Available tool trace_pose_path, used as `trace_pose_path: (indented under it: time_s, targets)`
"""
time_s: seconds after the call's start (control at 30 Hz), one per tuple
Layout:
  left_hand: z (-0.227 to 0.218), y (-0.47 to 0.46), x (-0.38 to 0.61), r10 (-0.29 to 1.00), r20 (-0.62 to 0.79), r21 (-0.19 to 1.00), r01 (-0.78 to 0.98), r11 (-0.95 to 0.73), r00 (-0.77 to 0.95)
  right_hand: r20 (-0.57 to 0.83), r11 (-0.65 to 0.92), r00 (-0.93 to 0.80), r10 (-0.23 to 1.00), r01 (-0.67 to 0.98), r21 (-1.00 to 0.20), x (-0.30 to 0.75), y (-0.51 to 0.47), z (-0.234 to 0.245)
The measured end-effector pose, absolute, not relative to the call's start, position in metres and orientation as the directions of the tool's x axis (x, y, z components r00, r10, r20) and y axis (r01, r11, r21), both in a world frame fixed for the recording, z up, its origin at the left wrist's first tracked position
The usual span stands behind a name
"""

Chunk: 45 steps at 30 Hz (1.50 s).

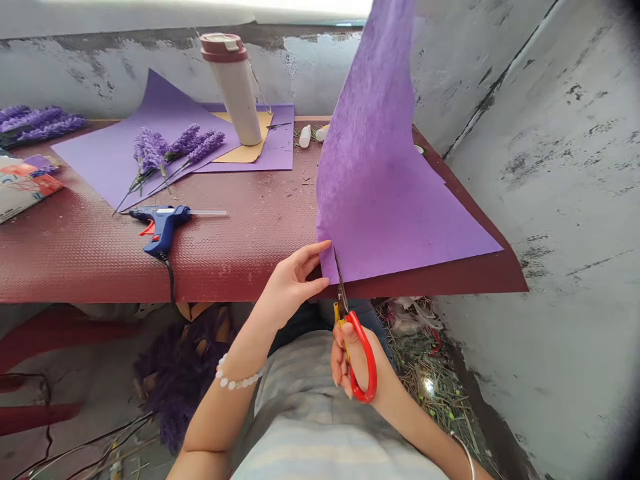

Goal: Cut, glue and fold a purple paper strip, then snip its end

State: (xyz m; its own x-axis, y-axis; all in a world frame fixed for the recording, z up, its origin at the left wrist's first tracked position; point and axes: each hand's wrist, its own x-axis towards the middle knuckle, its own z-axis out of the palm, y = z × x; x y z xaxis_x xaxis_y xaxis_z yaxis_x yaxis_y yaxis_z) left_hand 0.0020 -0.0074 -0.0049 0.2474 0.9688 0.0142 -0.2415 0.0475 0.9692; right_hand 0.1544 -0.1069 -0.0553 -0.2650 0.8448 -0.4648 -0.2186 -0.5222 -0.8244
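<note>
A large sheet of purple felt-like material (385, 207) lies over the table's right part, its far end curling upward. My left hand (295, 277) pinches the sheet's left edge near the front corner, thumb and fingers closed on it. In my right hand (367, 353) is a pair of scissors (371, 363) with red handles, fingers through the loops. The blades point away from me and meet the sheet's front edge just right of my left fingertips. A small yellow piece (337, 312) shows by the scissors' pivot; what it is I cannot tell.
A blue glue gun (167, 227) with a clear stick lies left on the red table (270, 233). Behind it are lavender stems (170, 147), another purple sheet (100, 153), a tumbler (235, 93) and small white bottles (305, 136). A wall (540, 200) borders the right.
</note>
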Motion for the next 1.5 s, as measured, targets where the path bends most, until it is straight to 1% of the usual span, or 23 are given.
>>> trace_pose_path:
  time_s: [0.1, 0.2, 0.33, 0.53, 0.6, 0.7, 0.8, 0.87, 0.93, 1.0, 1.13, 1.3, 1.4, 1.5]
  targets:
    - [-0.006, -0.007, 0.002, 0.963, 0.067, 0.963, -0.27, 0.007, 0.262, -0.465, -0.524, -0.266, 0.844, -0.224, -0.822, 0.154, -0.107, -0.056]
    - [-0.006, -0.007, 0.001, 0.959, 0.08, 0.965, -0.263, -0.006, 0.272, -0.465, -0.523, -0.269, 0.843, -0.215, -0.824, 0.155, -0.107, -0.054]
    - [-0.004, -0.008, 0.0, 0.957, 0.032, 0.973, -0.228, 0.036, 0.288, -0.484, -0.535, -0.262, 0.835, -0.181, -0.825, 0.156, -0.108, -0.053]
    - [0.004, -0.011, -0.002, 0.959, -0.117, 0.971, -0.175, 0.165, 0.257, -0.464, -0.513, -0.259, 0.847, -0.17, -0.842, 0.16, -0.109, -0.055]
    - [0.005, -0.011, -0.001, 0.965, -0.121, 0.967, -0.193, 0.167, 0.233, -0.46, -0.511, -0.261, 0.849, -0.179, -0.841, 0.161, -0.109, -0.055]
    - [0.005, -0.009, 0.002, 0.985, -0.092, 0.975, -0.187, 0.119, 0.149, -0.462, -0.516, -0.269, 0.845, -0.187, -0.836, 0.162, -0.11, -0.053]
    - [0.003, -0.005, 0.004, 0.984, -0.124, 0.978, -0.152, 0.143, 0.127, -0.456, -0.511, -0.268, 0.848, -0.188, -0.839, 0.163, -0.111, -0.052]
    - [0.003, -0.002, 0.005, 0.994, -0.084, 0.993, -0.082, 0.089, 0.069, -0.449, -0.503, -0.27, 0.852, -0.188, -0.843, 0.164, -0.112, -0.052]
    - [0.003, -0.001, 0.005, 1.0, 0.023, 0.999, 0.041, -0.022, -0.019, -0.445, -0.504, -0.283, 0.85, -0.19, -0.843, 0.165, -0.113, -0.053]
    - [0.002, 0.0, 0.005, 0.994, 0.095, 0.991, 0.099, -0.09, -0.055, -0.446, -0.512, -0.298, 0.844, -0.195, -0.837, 0.165, -0.114, -0.055]
    - [-0.001, 0.002, 0.004, 0.998, 0.067, 0.998, 0.02, -0.067, 0.021, -0.445, -0.515, -0.308, 0.841, -0.202, -0.833, 0.164, -0.115, -0.055]
    - [0.0, 0.004, -0.001, 0.994, 0.047, 0.998, 0.041, -0.051, 0.096, -0.43, -0.501, -0.313, 0.847, -0.2, -0.842, 0.163, -0.114, -0.049]
    - [0.003, 0.006, -0.002, 0.988, 0.015, 1.0, -0.003, -0.015, 0.152, -0.379, -0.447, -0.296, 0.877, -0.216, -0.868, 0.163, -0.112, -0.045]
    - [0.004, 0.007, -0.003, 0.984, 0.041, 0.999, 0.009, -0.043, 0.175, -0.303, -0.379, -0.297, 0.906, -0.246, -0.892, 0.164, -0.111, -0.046]
